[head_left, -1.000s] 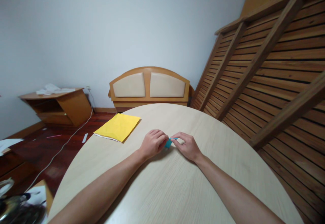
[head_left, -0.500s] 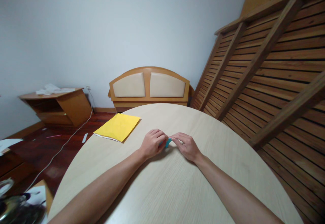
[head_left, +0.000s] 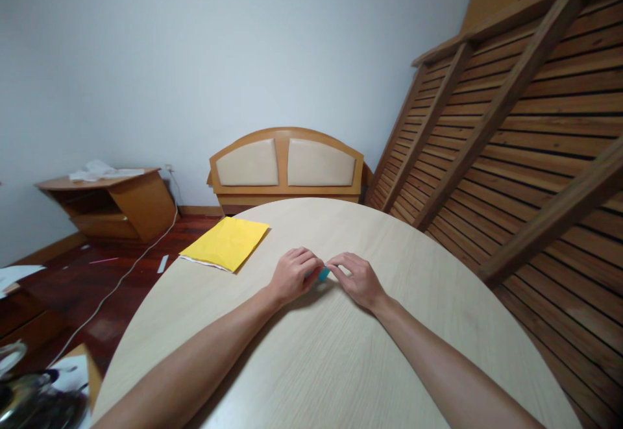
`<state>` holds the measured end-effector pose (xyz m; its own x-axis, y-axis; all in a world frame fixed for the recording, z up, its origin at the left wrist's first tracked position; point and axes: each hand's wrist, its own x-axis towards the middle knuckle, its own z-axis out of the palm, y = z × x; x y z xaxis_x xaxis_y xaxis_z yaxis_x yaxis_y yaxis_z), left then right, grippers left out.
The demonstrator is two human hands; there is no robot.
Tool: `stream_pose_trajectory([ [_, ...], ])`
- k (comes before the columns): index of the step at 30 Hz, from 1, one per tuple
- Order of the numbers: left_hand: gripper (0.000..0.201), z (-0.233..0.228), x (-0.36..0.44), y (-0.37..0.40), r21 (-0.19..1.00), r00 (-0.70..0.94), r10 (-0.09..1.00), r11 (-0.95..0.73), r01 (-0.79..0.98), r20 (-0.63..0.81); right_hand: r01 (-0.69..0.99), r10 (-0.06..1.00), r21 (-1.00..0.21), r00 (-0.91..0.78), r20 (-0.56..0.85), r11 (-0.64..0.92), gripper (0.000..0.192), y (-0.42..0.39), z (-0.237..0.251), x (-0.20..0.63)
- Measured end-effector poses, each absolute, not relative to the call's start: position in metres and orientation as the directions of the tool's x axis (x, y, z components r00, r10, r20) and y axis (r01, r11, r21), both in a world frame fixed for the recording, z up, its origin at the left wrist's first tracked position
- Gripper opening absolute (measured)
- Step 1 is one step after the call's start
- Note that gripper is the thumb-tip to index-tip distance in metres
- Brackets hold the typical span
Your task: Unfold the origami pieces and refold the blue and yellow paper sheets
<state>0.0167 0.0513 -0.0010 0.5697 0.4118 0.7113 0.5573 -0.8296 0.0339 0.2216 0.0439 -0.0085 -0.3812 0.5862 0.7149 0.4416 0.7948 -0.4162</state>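
Note:
Over the middle of the round table [head_left: 302,377], my two hands meet at a small blue-green piece [head_left: 324,274], whose kind I cannot make out. My left hand [head_left: 294,275] is closed around the piece's left part and hides most of it. The thumb and fingertips of my right hand [head_left: 357,278] are pinched together at its upper right edge. Only a little of the piece shows in the gap between the hands. To the left of my left hand lies a flat yellow paper envelope [head_left: 226,242], its whitish edge turned toward me.
A wooden headboard [head_left: 283,189] with two cream panels stands behind the table. Slatted wooden panels [head_left: 511,176] lean along the right. At the left are a low cabinet [head_left: 131,205] with papers on top and a white cable [head_left: 119,281] on the dark floor.
The fingers of my right hand have shifted slightly at the blue-green piece, and its visible part has changed shape. The envelope and my left hand stay nearly where they were.

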Motion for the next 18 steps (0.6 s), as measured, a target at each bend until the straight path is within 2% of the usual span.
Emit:
stream_pose_trajectory([
  [4,0.018,-0.003,0.015,0.0539,0.069,0.533,0.427,-0.822,0.565,0.73,0.459,0.591,-0.423,-0.324,0.739,0.781,0.015,0.0443,-0.0077,0.2238],
  [9,0.018,-0.0065,0.0125,0.0568,0.092,0.513,0.455,-0.806,0.585,0.728,0.462,0.637,-0.488,-0.25,0.729,0.74,0.014,0.0467,-0.009,0.2258],
  [14,0.017,-0.0072,0.0135,0.057,0.089,0.518,0.425,-0.829,0.553,0.742,0.424,0.704,-0.591,-0.187,0.685,0.687,0.013,0.0475,-0.011,0.2249],
  [18,0.017,-0.005,0.0162,0.0555,0.086,0.526,0.397,-0.851,0.519,0.752,0.407,0.74,-0.63,-0.219,0.635,0.661,0.014,0.0455,-0.0113,0.2221],
])
